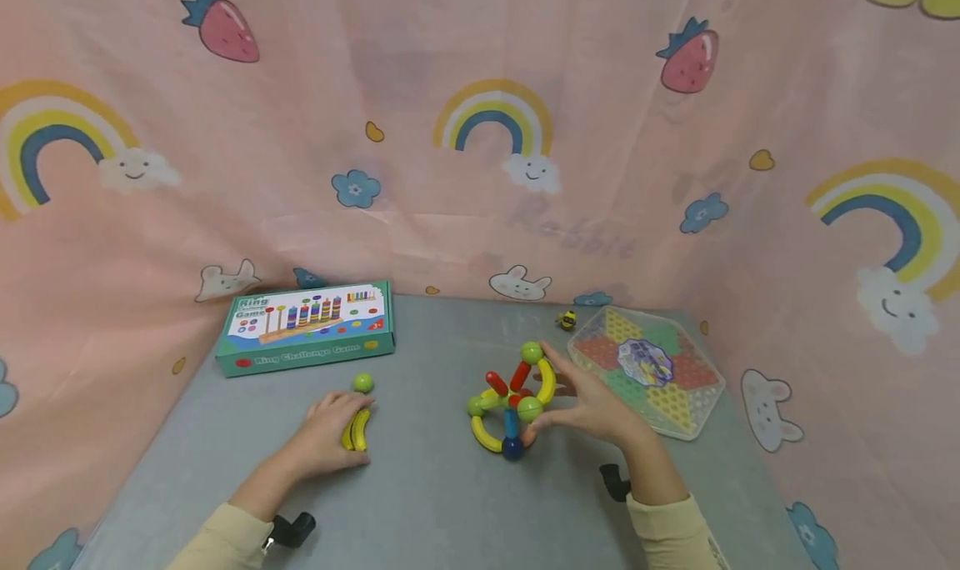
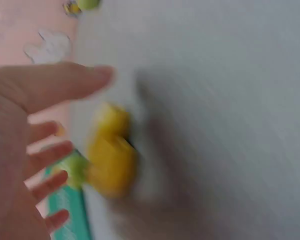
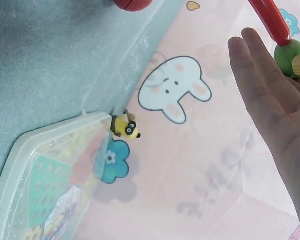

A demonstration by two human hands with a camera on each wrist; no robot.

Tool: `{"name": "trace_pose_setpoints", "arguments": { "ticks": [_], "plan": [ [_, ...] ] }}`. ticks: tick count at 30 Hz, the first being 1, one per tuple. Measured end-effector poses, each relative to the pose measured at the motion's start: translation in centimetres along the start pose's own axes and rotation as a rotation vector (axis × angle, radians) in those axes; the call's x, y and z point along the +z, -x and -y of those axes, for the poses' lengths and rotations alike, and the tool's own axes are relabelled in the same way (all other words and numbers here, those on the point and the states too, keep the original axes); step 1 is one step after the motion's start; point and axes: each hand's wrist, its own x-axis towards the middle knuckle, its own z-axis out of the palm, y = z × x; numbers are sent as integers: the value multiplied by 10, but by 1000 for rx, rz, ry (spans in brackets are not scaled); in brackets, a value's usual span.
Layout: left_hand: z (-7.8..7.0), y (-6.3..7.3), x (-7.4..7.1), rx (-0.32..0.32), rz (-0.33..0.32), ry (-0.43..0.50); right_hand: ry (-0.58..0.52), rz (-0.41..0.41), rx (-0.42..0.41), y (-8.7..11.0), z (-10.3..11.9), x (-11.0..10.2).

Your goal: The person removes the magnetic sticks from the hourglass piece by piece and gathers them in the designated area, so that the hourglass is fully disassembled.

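On the left side of the table, two yellow curved sticks (image 1: 357, 431) lie side by side between the spread thumb and fingers of my left hand (image 1: 322, 438). They look blurred in the left wrist view, just past the thumb. A loose green ball (image 1: 363, 383) sits beyond those fingers. My right hand (image 1: 596, 403) holds a ball-and-stick toy model (image 1: 512, 403) by its right side, thumb low and fingers near the top green ball. The model joins green balls, a dark blue ball, red and blue straight sticks and yellow curved sticks.
A green ring game box (image 1: 307, 328) lies at the back left. At the back right is a clear-lidded hexagonal board game case (image 1: 647, 370), with a small yellow-and-black figure (image 1: 567, 320) beside its far corner. A pink printed cloth (image 1: 420, 245) hangs behind the grey table (image 1: 435, 503).
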Motion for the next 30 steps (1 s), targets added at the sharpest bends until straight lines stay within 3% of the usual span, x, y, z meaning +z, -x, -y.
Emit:
{"name": "trace_pose_setpoints", "arguments": {
  "ticks": [5, 7, 12, 14, 18, 23, 27, 30],
  "plan": [
    [-42, -13, -9, 117, -34, -8, 2, -2, -11, -1, 1, -1],
    [-59, -19, -9, 127, -42, 14, -4, 0, -20, -1, 1, 0],
    [-92, -33, 12, 16, 17, 190, -3, 7, -25, 0, 0, -1],
    [-104, -37, 27, -45, 62, 252, -2, 7, -23, 1, -1, -1],
    [-133, -48, 64, -126, 100, 275, -18, 6, -30, 5, -1, -3],
    [-159, -56, 94, -171, 33, 197, -25, 27, -64, 7, 0, -3],
    [-168, -63, 104, -182, -45, 75, -11, 27, -94, 5, 0, -2],
    [-171, -68, 108, -171, -68, 28, -17, 15, -101, 6, -1, -4]
  ]
}}
